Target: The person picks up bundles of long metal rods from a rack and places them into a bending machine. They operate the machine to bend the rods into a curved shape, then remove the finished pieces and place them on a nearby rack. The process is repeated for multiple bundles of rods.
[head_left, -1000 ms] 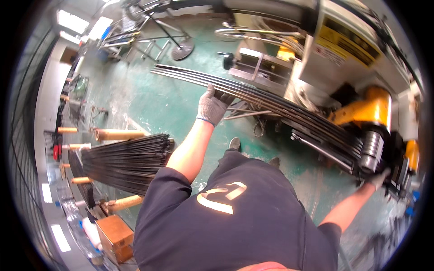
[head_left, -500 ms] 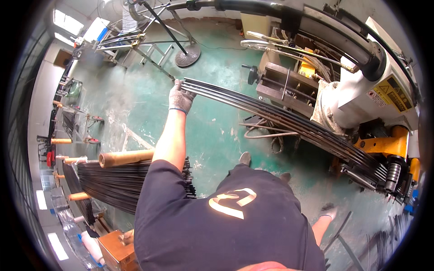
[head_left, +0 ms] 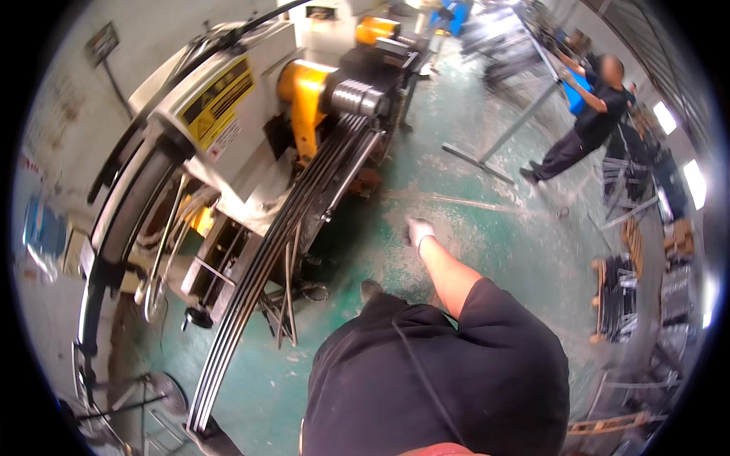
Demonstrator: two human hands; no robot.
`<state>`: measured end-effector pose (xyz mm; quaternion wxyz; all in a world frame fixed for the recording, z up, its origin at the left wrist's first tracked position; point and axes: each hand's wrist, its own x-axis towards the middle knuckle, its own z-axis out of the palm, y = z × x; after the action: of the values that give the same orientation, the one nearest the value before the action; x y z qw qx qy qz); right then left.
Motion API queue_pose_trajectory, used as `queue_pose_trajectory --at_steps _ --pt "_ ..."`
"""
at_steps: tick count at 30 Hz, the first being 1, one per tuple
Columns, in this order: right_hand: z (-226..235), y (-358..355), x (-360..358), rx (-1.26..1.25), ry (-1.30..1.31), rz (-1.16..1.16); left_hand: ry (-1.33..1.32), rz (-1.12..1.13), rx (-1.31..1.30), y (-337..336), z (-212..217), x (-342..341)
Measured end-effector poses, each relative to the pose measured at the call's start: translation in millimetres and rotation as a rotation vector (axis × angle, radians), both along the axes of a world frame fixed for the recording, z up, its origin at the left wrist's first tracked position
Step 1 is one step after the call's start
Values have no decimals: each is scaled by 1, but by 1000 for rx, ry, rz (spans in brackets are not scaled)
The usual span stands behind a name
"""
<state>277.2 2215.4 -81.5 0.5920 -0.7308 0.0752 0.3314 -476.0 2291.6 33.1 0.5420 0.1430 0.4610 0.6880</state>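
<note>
Dark, shiny metal bars (head_left: 262, 266), a slim row lying side by side, and the left hand (head_left: 216, 440) has them by their free ends, right down at the lower-left rim! That hand is half cut off and in shadow: closed about the ends, it seems, but how tightly I cannot tell; its forearm is out of sight. Away from it the row slants up past the handwheel (head_left: 199, 317) to the ribbed metal roller (head_left: 357, 99) beside the yellow bracket (head_left: 306, 121).

Over to the right hand (head_left: 418, 230): pale glove, nothing in it, fingers loosely apart, blurred. Its bare forearm (head_left: 455, 273) reaches forward from the body, the hand hanging above the green floor (head_left: 487, 235), well apart from the bars to its left. Far beyond it, up and right, stands a co-worker (head_left: 597, 114).

Looks like the step is supporting the bars in line with the machine (head_left: 171, 114). Next, I'd judge, calls for a level, untwisted row from the left hand, and the right hand clear of that roller!
</note>
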Motion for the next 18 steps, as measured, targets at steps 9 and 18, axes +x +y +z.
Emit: queue_pose_trajectory --at_steps 9,18 --pt "10 -29 -47 -22 82 -85 -44 -188 -66 45 40 34" --pt "16 -12 -41 -126 -2 47 -942 -550 -97 38 43 -2"
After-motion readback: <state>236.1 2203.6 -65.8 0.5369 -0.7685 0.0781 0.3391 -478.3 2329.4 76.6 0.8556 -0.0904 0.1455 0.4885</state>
